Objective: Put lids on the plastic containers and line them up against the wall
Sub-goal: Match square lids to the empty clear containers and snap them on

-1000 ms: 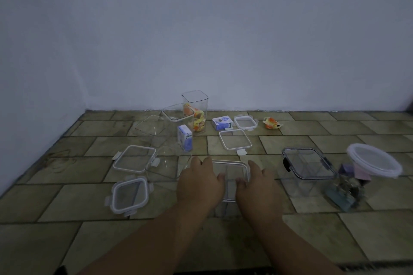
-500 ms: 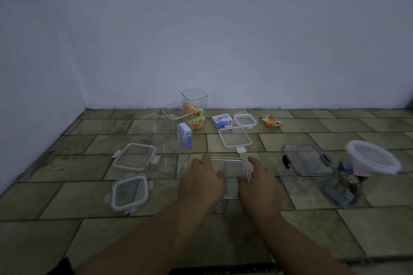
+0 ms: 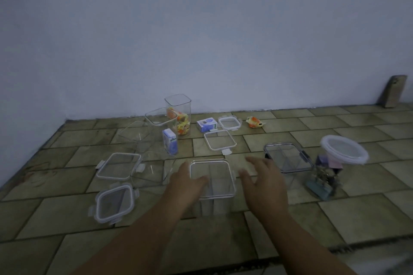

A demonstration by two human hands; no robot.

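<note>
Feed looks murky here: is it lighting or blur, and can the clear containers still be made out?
Head view: dim, bluish light, no glare or hard shadows; the right hand is motion-blurred, the left hand sharper; the lidded container between them shows by its rim, the lidless container left of it almost fades into the tiles; their joints bow slightly near the edges.

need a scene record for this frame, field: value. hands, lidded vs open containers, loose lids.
left hand: rests on the left edge of the front container's lid
right hand: fingers spread, just right of the front container; contact unclear
lidded: front container, dark-clip container, round container
open: tall container holding colourful packets; three clear containers at left
loose lids: four, flat on the floor
nearest the wall: tall container
</note>
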